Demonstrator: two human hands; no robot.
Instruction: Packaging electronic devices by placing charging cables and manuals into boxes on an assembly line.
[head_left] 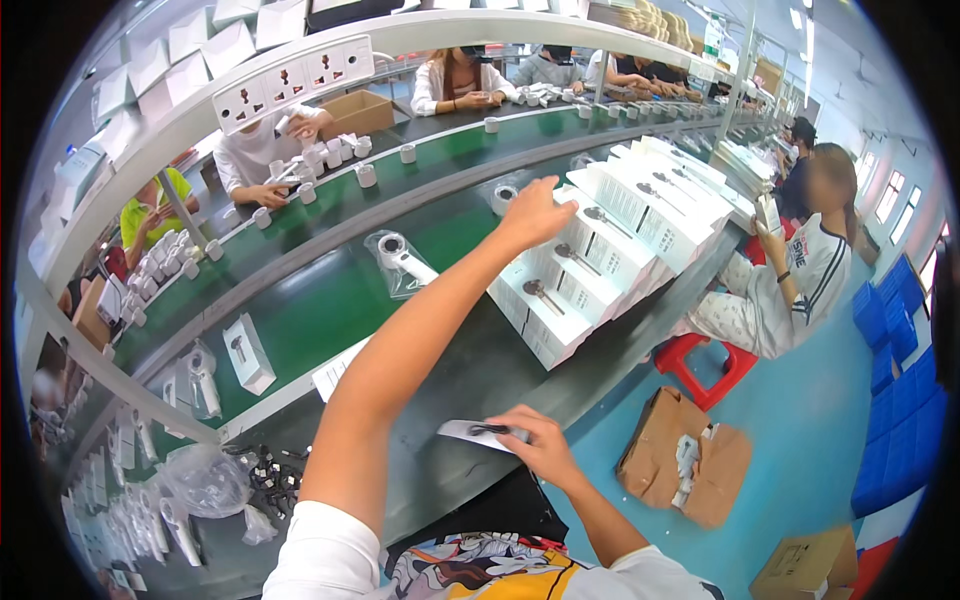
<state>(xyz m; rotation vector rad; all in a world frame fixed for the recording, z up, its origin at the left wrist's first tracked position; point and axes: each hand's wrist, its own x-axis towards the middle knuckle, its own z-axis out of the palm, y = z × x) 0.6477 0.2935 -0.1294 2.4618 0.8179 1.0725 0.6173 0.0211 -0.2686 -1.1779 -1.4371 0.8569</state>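
Note:
My left hand is stretched out over the green belt, beside the left edge of the stacked white boxes. Its fingers look apart, their tips partly hidden, and I see nothing held in them. A round-headed white device in a clear bag lies just left of that hand. Low over the dark worktop, my right hand is closed on a flat white piece with a dark, cable-like item at its fingers. Another bagged white handheld device rests on the belt left of my left forearm.
A single white box stands on the belt at left. Black cables, clear bags and white devices lie at lower left. A power strip rail crosses above. Co-workers sit across the belt; another person sits at right beside a red stool.

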